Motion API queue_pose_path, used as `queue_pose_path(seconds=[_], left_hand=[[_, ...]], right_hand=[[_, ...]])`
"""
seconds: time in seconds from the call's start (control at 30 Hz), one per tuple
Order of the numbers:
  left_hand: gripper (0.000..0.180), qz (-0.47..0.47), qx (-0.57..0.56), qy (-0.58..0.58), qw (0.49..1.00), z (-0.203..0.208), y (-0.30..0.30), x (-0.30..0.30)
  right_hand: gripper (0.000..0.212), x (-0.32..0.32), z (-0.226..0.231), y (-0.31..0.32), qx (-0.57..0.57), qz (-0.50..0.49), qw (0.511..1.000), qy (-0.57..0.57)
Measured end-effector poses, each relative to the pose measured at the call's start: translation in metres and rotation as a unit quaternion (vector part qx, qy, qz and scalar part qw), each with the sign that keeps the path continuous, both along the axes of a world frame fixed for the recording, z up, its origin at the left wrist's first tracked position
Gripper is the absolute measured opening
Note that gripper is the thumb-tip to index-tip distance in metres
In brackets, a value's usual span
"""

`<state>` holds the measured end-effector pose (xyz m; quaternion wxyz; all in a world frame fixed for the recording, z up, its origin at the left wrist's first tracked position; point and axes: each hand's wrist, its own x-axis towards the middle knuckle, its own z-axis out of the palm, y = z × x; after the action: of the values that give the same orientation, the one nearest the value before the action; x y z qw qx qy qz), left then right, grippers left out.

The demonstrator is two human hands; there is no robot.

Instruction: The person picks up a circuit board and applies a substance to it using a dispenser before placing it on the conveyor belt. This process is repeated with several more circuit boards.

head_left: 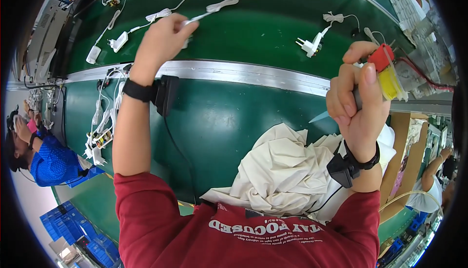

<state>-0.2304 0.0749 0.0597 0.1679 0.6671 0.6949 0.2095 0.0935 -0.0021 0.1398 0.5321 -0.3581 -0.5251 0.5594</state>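
Note:
My left hand [168, 36] reaches over the green conveyor belt, its fingers pinched on a white cable [197, 18]. That cable runs to a tied white cable bundle [223, 3] with a dark plug end. A pale piece shows partly behind my left fingers; its kind is hidden. At the right, my right hand [358, 95] is raised and curled around a slim tool with a pale blue pointed tip [319, 117]. Beside its thumb and forefinger are a red block [380, 58] and a yellow block [389, 83]; whether the fingers touch them I cannot tell.
White plug adapters [117, 42] with tied cables lie along the belt; another adapter [310, 45] is further right. A metal rail [234, 70] divides belt from bench. Cream cloth [282, 165] is heaped before me. Cabled adapters [100, 139] lie at left, near a person in blue [53, 158].

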Motion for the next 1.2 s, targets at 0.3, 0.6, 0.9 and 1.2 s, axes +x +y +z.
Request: queue_pose_path(seconds=[0.3,0.6,0.9,1.2], left_hand=[[0.044,-0.022,-0.382,-0.723,0.575,-0.028,-0.082,0.176],[0.036,-0.142,-0.404,-0.728,0.536,-0.064,-0.088,0.217],[0.042,-0.21,-0.38,-0.706,0.559,-0.069,-0.088,0.21],[0.04,-0.192,-0.399,-0.716,0.539,-0.073,-0.086,0.208]], right_hand=[[0.033,0.014,-0.012,0.02,0.021,-0.046,0.998,-0.045],[0.034,0.024,-0.012,0.029,-0.008,-0.094,0.989,-0.111],[0.035,0.017,-0.023,0.028,-0.015,-0.085,0.989,-0.118],[0.034,0.016,-0.031,0.029,-0.002,-0.054,0.993,-0.105]])
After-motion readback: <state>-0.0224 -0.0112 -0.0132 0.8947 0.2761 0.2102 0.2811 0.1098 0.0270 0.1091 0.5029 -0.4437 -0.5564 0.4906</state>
